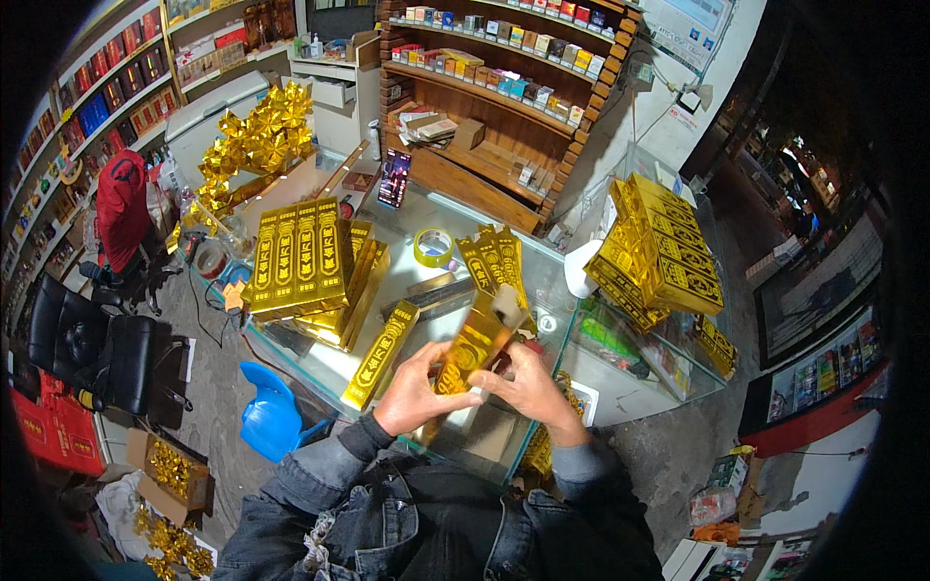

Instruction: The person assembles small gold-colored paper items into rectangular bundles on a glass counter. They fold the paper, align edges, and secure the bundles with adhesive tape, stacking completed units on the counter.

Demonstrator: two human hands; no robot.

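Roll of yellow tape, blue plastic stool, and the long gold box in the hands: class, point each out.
Roll of yellow tape (434, 248), head view, on its rim.
Blue plastic stool (268, 416), head view, on its seat.
Long gold box (473, 347), head view, on its printed face.

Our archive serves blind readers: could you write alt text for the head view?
Both hands, left hand and right hand, hold a long gold foil box above a glass counter. Stacks of similar gold boxes and a tape roll lie on it.
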